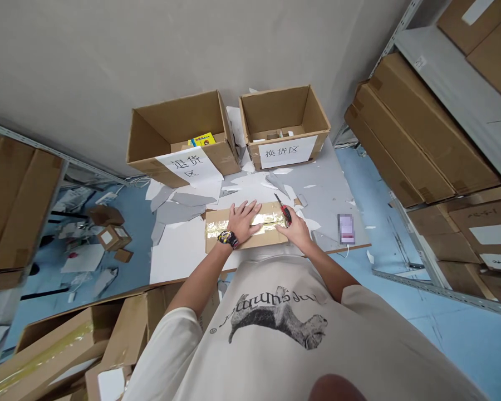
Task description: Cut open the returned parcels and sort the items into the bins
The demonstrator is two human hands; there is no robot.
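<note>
In the head view, the taped box (267, 240) lies on the near part of the table (179, 262), its long axis running left to right, with the tape (271, 212) along that axis. The left hand (242, 224) presses its top around the middle, fingers spread apart. The right hand (299, 229) is nearer the right end, fingers clamped on a red-and-black cutter (286, 215), its blade angled far and left, across the box's long axis.
</note>
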